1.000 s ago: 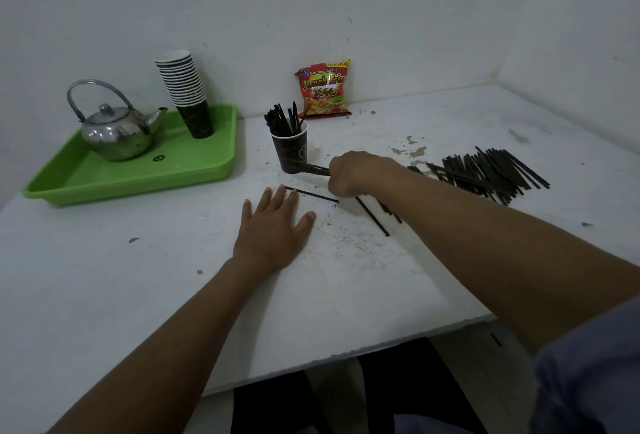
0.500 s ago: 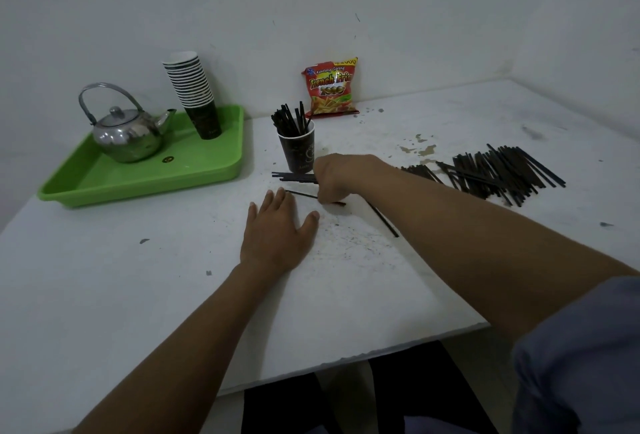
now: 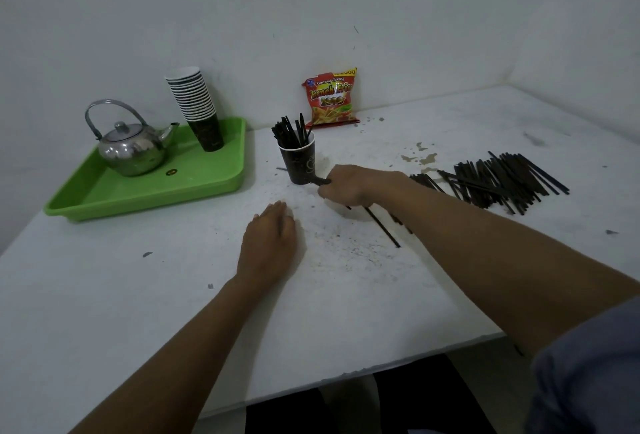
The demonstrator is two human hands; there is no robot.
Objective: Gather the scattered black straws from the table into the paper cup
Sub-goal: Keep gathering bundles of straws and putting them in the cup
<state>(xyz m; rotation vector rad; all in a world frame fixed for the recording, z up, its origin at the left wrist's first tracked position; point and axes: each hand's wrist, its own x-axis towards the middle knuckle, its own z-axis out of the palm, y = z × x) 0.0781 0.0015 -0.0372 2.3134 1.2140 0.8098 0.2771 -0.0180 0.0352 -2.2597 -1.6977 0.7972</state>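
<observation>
Nearest to the camera, the left hand (image 3: 268,245) lies palm down on the white table (image 3: 138,312), the fingers loosely curled, holding nothing. A little further, the right hand (image 3: 349,186) is closed on a small bundle of black straws (image 3: 320,181), whose ends stick out just beside the base of the paper cup (image 3: 298,163). One loose straw (image 3: 382,227) lies on the table beside the right forearm.

The step in hand seems to be collecting straws into the fist. Next, I think the bundle must be lifted, turned upright and dropped into the cup, which already holds several straws.

The large pile of straws (image 3: 502,179) waits far right. The surface is stained and dusty. Behind stand a green tray (image 3: 145,191) with a steel kettle (image 3: 133,148) and stacked cups (image 3: 195,104), a snack bag (image 3: 332,98), and bare white walls
</observation>
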